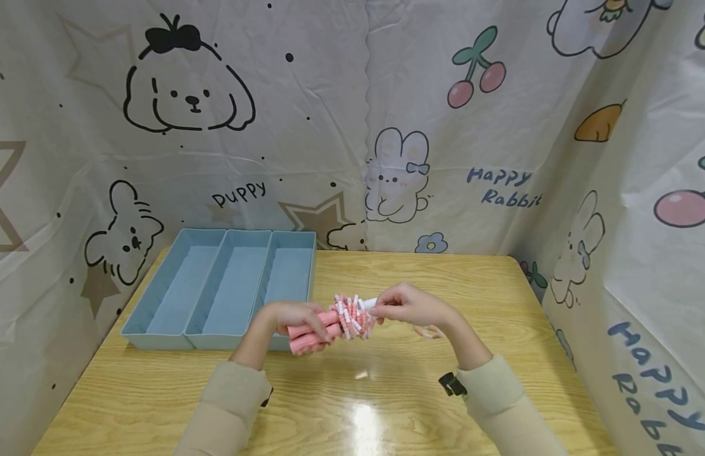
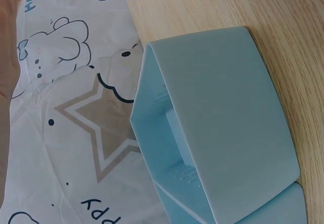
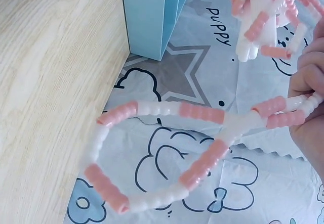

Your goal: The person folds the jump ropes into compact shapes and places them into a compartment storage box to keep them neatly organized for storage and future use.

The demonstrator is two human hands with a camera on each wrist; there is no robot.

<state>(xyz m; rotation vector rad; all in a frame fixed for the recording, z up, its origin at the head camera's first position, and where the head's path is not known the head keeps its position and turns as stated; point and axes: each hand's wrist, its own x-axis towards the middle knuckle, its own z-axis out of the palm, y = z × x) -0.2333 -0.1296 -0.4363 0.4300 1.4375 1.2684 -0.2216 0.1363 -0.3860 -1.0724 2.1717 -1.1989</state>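
A beaded jump rope [image 1: 355,315], with pink and white segments, is bunched up over the table between the two hands. My left hand [image 1: 299,316] grips its two pink handles [image 1: 309,342] side by side, and coils of beads wrap round them. In the right wrist view, a white end [image 3: 250,44] sticks out of the coils. My right hand [image 1: 412,304] pinches a stretch of the beaded rope to the right of the bundle. From its fingers [image 3: 306,77] hangs a loose beaded loop [image 3: 202,168]. The left wrist view catches only the edge of the left hand [image 2: 6,72].
A light blue tray [image 1: 218,342] with three long compartments stands on the left of the wooden table [image 1: 443,411], just behind the left hand. Printed cloth [image 1: 329,126] hangs behind the table and along its sides.
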